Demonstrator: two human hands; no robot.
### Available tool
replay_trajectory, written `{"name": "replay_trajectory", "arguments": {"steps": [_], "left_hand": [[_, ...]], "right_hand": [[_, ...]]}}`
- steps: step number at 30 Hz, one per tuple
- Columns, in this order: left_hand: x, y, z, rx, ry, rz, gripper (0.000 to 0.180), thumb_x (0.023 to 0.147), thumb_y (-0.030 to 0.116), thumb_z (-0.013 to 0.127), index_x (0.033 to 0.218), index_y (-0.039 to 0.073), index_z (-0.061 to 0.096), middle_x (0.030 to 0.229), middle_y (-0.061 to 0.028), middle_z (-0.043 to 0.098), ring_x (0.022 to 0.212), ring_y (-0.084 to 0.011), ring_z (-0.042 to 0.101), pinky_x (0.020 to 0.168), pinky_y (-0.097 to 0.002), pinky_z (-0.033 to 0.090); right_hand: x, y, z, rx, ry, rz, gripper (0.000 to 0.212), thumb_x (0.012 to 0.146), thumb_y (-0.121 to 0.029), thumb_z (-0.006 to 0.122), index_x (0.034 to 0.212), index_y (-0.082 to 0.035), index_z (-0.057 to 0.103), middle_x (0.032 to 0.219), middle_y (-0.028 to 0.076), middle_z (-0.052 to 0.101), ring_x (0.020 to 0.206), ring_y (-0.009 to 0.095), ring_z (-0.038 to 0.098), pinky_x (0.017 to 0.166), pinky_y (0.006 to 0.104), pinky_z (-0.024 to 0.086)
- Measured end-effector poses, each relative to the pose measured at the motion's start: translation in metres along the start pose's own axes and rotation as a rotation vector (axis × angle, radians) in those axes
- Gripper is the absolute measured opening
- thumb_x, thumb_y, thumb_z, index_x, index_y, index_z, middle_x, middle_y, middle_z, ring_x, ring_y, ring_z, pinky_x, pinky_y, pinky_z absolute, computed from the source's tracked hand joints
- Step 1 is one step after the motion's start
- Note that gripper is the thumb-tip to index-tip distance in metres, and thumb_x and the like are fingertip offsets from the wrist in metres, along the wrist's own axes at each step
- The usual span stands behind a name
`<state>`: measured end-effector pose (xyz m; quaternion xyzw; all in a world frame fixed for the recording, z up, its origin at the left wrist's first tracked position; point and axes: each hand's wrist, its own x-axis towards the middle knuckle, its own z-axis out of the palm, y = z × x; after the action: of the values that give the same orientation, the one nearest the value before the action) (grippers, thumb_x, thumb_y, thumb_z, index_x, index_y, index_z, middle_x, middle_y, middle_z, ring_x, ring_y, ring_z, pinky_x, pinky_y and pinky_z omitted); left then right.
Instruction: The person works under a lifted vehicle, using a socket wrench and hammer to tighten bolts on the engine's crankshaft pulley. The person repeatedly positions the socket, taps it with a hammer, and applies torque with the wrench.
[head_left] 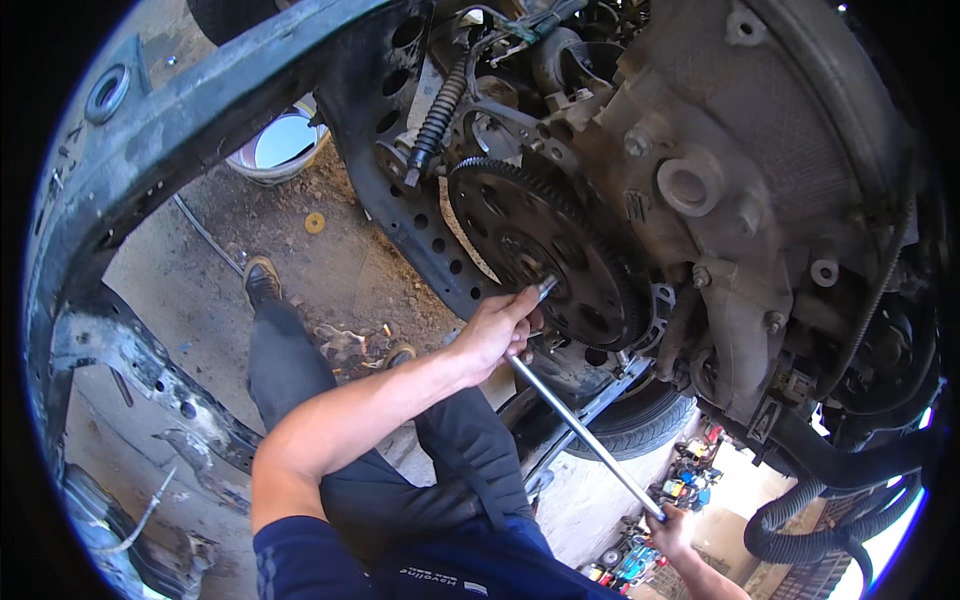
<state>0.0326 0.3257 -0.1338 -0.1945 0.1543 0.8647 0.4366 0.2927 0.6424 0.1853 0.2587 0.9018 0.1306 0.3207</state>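
My left hand [497,332] is closed around the head end of a long silver breaker bar [580,425], beside the socket [546,288] at its tip. The socket sits against the middle of a dark toothed flywheel [530,215] with round holes, and I cannot tell how far it is seated on a bolt there. Lower right, my right hand [675,530] is wrapped round the far end of the same bar. The bar slants down to the right from the flywheel.
An engine block [700,130] fills the upper right. The blue-grey vehicle frame [210,110] curves round the left. On the dirty ground stands a bucket [270,172] of liquid, near a yellow ring [315,222]. A tyre [635,425] lies beyond the bar; a ribbed hose [775,530] hangs at right.
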Motion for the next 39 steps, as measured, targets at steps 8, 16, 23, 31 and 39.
{"name": "replay_trajectory", "arguments": {"steps": [8,16,23,31,39], "left_hand": [[0.004,0.024,-0.047,0.009,0.248,0.055,0.044,0.105,0.043,0.053,0.099,0.001,0.062,0.063,0.0104,0.031,0.053,-0.0056,0.031,0.053,-0.026,0.035],[0.025,0.043,-0.055,-0.097,0.186,-0.134,0.041,0.103,0.041,0.058,0.091,0.003,0.063,0.063,0.0091,0.034,0.054,-0.0065,0.032,0.055,-0.025,0.033],[0.035,0.04,-0.051,-0.254,0.101,-0.167,0.036,0.104,0.037,0.055,0.093,0.003,0.061,0.058,0.0122,0.029,0.051,-0.0038,0.026,0.052,-0.0227,0.025],[0.034,0.033,-0.046,-0.197,0.122,-0.067,0.034,0.105,0.035,0.055,0.088,0.006,0.058,0.058,0.0111,0.029,0.048,-0.0054,0.024,0.049,-0.0245,0.025],[0.033,0.037,-0.045,-0.222,0.167,-0.169,0.036,0.103,0.037,0.06,0.086,0.006,0.054,0.058,0.0109,0.028,0.047,-0.0037,0.024,0.045,-0.0216,0.021]], "right_hand": [[-0.036,-0.122,-0.131,-0.173,-0.063,-0.284,0.025,0.091,-0.017,0.074,0.083,0.002,0.059,0.063,0.018,0.063,0.051,0.029,0.065,0.048,0.041,0.049],[-0.069,-0.219,-0.206,-0.439,-0.007,-0.271,0.028,0.082,-0.018,0.079,0.086,0.001,0.059,0.07,0.018,0.058,0.061,0.038,0.058,0.057,0.0491,0.043],[-0.081,-0.257,-0.243,-0.456,0.044,-0.313,0.024,0.08,-0.014,0.078,0.09,0.001,0.061,0.075,0.018,0.059,0.068,0.039,0.059,0.065,0.0503,0.045],[-0.037,-0.163,-0.162,-0.151,-0.081,-0.164,0.025,0.089,-0.02,0.074,0.082,0.001,0.063,0.063,0.016,0.056,0.055,0.031,0.056,0.055,0.0454,0.044],[-0.036,-0.119,-0.121,0.152,-0.046,0.203,0.02,0.079,-0.007,0.072,0.069,-0.001,0.057,0.058,0.005,0.052,0.054,0.013,0.049,0.05,0.0347,0.038]]}}
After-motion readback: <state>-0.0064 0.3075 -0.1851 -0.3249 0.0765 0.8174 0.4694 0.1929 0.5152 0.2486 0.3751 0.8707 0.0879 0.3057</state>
